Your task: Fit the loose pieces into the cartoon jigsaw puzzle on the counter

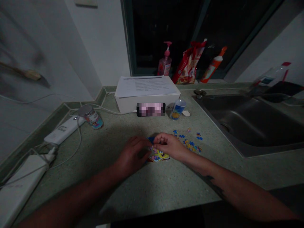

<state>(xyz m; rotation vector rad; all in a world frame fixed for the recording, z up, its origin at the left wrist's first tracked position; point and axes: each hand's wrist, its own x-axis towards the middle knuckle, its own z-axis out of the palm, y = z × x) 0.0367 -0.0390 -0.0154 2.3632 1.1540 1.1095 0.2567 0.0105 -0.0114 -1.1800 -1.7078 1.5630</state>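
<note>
A partly assembled jigsaw puzzle (162, 155) with a yellow cartoon face and a blue upper part lies flat on the counter between my hands. At its left edge rests my left hand (133, 154), its fingers curved over the border and the thumb held apart from them. My right hand (170, 146) is over the upper right of the puzzle, thumb and forefinger pinched together; whatever is between them is hidden. Loose puzzle pieces (190, 144), mostly blue and yellow, are scattered to the right of that hand.
Behind stand a blue-labelled canister (177, 110), its round lid (186, 113), a phone (151, 109) and a white box (147, 100) topped with papers. To the left are a jar (91, 117), a white power strip (62, 129) and cables. A sink (237, 117) is at right.
</note>
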